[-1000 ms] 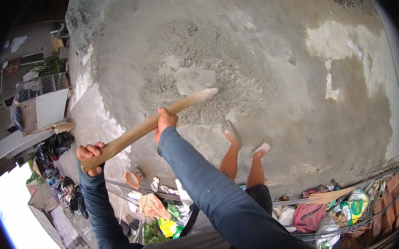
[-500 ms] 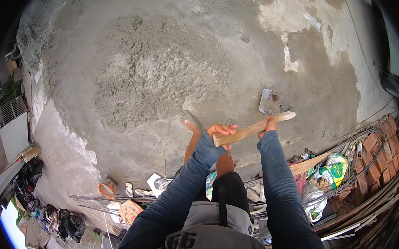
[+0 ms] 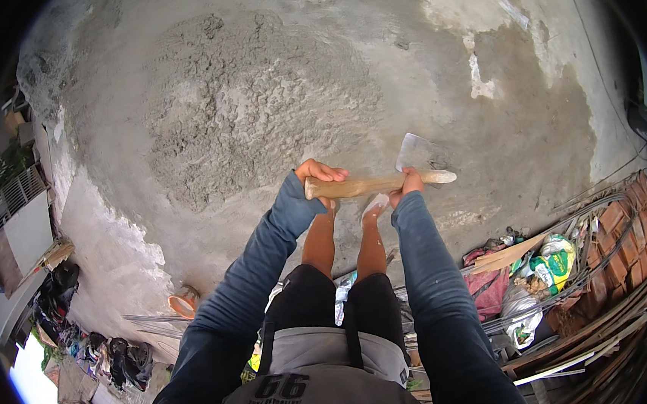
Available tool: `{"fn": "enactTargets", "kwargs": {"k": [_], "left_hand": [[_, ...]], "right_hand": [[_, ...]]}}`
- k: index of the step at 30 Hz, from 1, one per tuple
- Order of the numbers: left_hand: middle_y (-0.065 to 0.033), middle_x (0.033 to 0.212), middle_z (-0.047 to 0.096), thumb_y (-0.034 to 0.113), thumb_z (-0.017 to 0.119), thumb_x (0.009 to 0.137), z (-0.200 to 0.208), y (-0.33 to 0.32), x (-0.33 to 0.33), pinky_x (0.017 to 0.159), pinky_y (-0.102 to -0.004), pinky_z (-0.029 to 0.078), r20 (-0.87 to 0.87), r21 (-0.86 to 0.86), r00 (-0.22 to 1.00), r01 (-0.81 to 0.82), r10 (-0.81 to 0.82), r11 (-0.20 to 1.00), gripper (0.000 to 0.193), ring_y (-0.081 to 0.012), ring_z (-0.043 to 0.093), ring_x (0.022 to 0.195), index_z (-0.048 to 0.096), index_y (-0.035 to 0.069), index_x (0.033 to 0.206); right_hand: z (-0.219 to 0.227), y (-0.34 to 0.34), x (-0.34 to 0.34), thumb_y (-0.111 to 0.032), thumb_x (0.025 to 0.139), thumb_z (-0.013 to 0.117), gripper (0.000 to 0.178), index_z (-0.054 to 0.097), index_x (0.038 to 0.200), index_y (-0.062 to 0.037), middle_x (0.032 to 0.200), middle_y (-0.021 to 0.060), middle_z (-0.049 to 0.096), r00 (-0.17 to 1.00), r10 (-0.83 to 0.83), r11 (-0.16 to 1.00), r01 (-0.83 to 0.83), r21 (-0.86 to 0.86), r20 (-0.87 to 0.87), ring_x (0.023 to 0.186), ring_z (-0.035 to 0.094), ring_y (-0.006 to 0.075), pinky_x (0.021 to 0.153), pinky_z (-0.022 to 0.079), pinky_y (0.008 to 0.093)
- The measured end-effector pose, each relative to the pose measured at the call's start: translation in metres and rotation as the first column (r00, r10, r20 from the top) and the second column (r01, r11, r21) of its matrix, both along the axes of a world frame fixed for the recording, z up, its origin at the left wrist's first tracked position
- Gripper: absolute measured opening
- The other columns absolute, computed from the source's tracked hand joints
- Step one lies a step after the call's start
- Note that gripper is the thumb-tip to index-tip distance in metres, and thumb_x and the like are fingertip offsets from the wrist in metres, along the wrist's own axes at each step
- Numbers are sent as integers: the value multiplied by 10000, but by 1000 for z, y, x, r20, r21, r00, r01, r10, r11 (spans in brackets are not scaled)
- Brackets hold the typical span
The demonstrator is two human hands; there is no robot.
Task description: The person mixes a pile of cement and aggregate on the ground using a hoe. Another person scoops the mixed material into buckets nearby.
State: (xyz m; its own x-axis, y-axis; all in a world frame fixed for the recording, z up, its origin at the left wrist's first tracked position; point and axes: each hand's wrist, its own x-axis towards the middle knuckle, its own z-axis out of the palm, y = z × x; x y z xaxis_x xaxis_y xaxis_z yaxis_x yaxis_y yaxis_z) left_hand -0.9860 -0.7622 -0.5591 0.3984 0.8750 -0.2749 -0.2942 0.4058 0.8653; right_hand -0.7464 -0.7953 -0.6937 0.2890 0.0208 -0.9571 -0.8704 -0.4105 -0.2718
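My left hand [image 3: 321,174] is closed over the near, left end of a hoe's wooden handle [image 3: 362,188], thumb side hidden. Farther along the handle my right hand [image 3: 408,184] grips it, with the handle's pale tip sticking out to the right. Just beyond the right hand shows the grey, flat metal blade [image 3: 415,151], smeared with mortar; its joint with the handle cannot be made out. Ahead and to the left spreads a lumpy patch of wet grey mortar [image 3: 262,110]. My bare feet stand under the handle, one partly covered by it.
At the right lie a green and white sack [image 3: 554,262], stacked reddish tiles [image 3: 619,233] and long wooden strips [image 3: 593,352]. Thin rods [image 3: 148,325] cross the ground behind me, near an orange bucket [image 3: 183,302]. Dark heaped items [image 3: 125,363] lie at the lower left.
Both hands have moved left with the hoe, and the handle now lies more level across the view. The blade has shifted left too. My legs show more fully between the arms.
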Motion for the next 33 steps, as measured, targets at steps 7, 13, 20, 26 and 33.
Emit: {"fn": "enactTargets", "kwargs": {"k": [7, 13, 20, 26, 33], "left_hand": [[-76, 1005, 584, 113, 807, 712, 256, -27, -247, 1015, -466, 418, -290, 397, 937, -66, 193, 915, 438, -293, 562, 1116, 471, 114, 992], [-99, 1033, 604, 116, 829, 702, 254, -70, -300, 1056, -498, 389, -205, 495, 907, -229, 369, 838, 469, -341, 540, 1193, 473, 104, 1006], [-121, 1104, 601, -67, 733, 666, 104, -72, -129, 1064, -495, 389, -10, 179, 961, -271, 278, 946, 447, -346, 509, 1239, 478, 113, 986], [-107, 1140, 590, -217, 606, 654, 16, -46, 86, 1038, -382, 408, 216, -61, 972, -79, 91, 995, 461, -287, 477, 1281, 479, 85, 978], [-111, 1111, 598, -204, 590, 677, -33, -29, 171, 1041, -363, 409, 174, -243, 981, -41, 85, 969, 416, -256, 499, 1257, 489, 74, 970]], "right_hand": [[188, 48, -315, -183, 822, 649, 468, 388, 1196, -76, 1055, 89, 486, 863, 174, 950, -21, 311, -474, 935, 517, 218, 778, 475, 432], [228, 72, -356, -199, 795, 666, 541, 368, 1230, -76, 1105, 90, 498, 875, 398, 907, -330, 262, -275, 983, 489, 208, 784, 419, 413], [110, 34, -142, -166, 792, 658, 483, 415, 1176, -2, 1010, 134, 517, 972, 232, 966, -235, 105, 42, 908, 556, 269, 762, 497, 447], [25, -13, 112, -169, 805, 611, 393, 454, 1140, -35, 956, 120, 555, 983, 99, 991, -111, 71, 155, 866, 598, 302, 764, 520, 459], [-37, -29, 197, -157, 806, 582, 439, 404, 1198, -74, 1023, 130, 539, 979, 116, 993, -109, -49, 168, 911, 590, 319, 770, 528, 505]]}}
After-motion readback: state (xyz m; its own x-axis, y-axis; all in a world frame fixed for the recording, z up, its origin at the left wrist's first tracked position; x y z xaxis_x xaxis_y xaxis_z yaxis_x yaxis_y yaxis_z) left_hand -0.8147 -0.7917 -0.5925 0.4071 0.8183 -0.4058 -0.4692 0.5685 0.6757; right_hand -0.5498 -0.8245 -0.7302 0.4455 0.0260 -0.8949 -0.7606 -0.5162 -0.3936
